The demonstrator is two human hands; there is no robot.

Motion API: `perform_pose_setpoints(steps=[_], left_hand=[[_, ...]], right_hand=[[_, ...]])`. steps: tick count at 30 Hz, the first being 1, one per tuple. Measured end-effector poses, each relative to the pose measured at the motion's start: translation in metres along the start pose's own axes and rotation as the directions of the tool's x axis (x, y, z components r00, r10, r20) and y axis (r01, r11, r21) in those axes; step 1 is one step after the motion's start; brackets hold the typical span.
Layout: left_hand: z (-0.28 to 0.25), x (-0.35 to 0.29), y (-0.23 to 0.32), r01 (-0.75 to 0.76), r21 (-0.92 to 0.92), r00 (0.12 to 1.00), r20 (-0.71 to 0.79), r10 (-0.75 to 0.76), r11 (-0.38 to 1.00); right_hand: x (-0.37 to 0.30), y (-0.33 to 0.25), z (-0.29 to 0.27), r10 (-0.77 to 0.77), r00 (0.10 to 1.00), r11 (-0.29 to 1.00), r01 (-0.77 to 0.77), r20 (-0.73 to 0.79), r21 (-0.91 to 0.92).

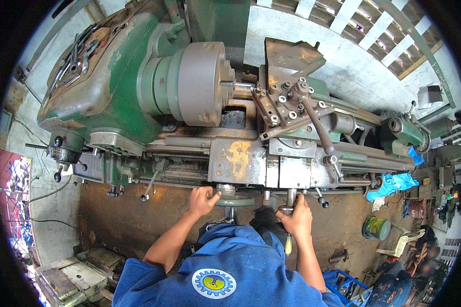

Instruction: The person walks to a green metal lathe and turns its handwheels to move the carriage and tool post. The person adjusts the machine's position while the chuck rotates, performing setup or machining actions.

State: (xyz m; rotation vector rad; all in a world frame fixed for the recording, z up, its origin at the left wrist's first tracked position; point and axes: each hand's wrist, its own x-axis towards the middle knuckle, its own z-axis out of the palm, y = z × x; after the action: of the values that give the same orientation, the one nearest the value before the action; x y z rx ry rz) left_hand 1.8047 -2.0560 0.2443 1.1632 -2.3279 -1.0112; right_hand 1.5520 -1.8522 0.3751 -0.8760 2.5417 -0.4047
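A large green metal lathe [123, 66] spans the view in front of me. My left hand [203, 201] is closed round the left side of the carriage handwheel [235, 202]. My right hand [296, 215] grips the small cross-slide handle [286, 209], its fingers partly hidden. Above my hands sits the carriage [238, 161], bearing a tool post [287, 102] with a long clamping lever [317, 128]. To its left is the big grey chuck [200, 84], with a short bright rod [242, 87] between it and the tool post.
Wrenches [77, 59] lie on top of the headstock. The tailstock [407, 134] stands at the right end of the bed. On the right floor are a green bucket [376, 228], a blue crate [346, 284] and a seated person [394, 281]. A metal bench [71, 281] is at lower left.
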Motion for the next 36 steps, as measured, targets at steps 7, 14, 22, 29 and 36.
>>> perform_pose_setpoints(steps=[7, 14, 22, 29, 36], left_hand=[[-0.0007, 0.0004, -0.0012, -0.012, 0.008, 1.000, 0.008, 0.012, 1.000], [-0.0024, 0.0002, -0.0005, -0.009, -0.018, 1.000, 0.019, 0.010, 1.000], [-0.0008, -0.0007, -0.0058, 0.013, -0.034, 0.999, 0.032, -0.012, 0.999], [0.0016, -0.0017, -0.0099, 0.017, -0.001, 0.999, 0.046, -0.017, 1.000], [-0.0024, -0.0011, -0.0069, 0.038, -0.023, 0.997, 0.065, -0.037, 0.999]], right_hand=[[0.0011, 0.0003, 0.0003, 0.005, 1.000, 1.000, -0.005, 0.004, -0.002], [0.0010, 0.0012, 0.0012, 0.004, 1.000, 1.000, -0.004, 0.002, 0.000], [0.0015, -0.0004, -0.0004, 0.008, 1.000, 1.000, -0.008, 0.014, -0.001], [0.0019, -0.0002, -0.0005, 0.026, 0.999, 1.000, -0.027, 0.030, 0.004], [0.0028, 0.0005, 0.0004, 0.020, 0.999, 1.000, -0.021, 0.028, 0.011]])
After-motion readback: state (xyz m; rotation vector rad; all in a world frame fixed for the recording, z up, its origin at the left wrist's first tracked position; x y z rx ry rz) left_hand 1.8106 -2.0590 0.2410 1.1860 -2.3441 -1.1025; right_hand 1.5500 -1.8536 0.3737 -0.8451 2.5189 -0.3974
